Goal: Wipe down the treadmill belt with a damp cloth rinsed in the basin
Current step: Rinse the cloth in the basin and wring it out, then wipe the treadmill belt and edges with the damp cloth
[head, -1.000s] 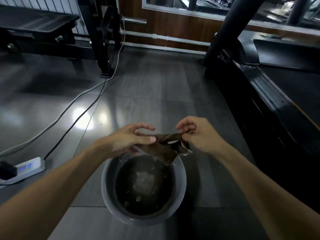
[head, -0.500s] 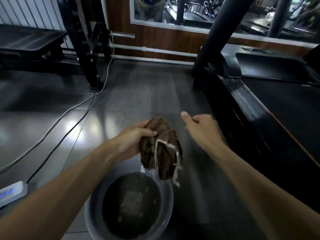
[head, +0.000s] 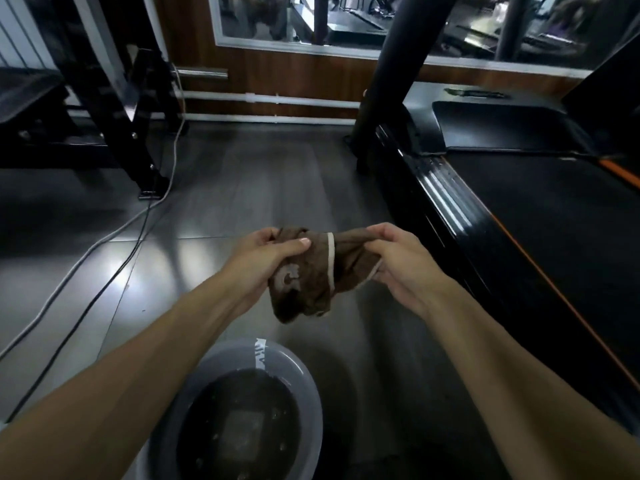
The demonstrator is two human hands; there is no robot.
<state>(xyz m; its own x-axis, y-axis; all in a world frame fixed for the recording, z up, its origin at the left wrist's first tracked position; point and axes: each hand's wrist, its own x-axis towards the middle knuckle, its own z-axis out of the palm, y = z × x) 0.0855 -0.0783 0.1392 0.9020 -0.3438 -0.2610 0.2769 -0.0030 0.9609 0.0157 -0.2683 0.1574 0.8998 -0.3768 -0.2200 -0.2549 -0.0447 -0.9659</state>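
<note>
The floor [head: 263,188] is dark grey and shiny, in a gym room with a wood wall and a long window at the back. A grey basin [head: 294,368] sits on the floor near the bottom, full of dark water. Its near edge is cut off by the picture. A white strip with letters is on its rim, but the letters are too small to read.

Above the floor, just past the basin, 2 hands hold a brown cloth [head: 318,275] between them. The left hand [head: 266,258] grips the left end with its thumb on top. The right hand [head: 398,261] pinches the right end with curled fingers. The cloth is bunched up and sags in the middle. It has a pale edge and a pale mark on it.

The treadmill belt [head: 554,220] is to the right, black and flat, with a shiny black side rail [head: 446,199] between it and the hands. A thick black post [head: 391,71] stands at its front.

On the left, 2 cables [head: 138,223], 1 white and 1 black, run over the floor by a black frame [head: 114,109]. The frame is dark and hard to make out.
</note>
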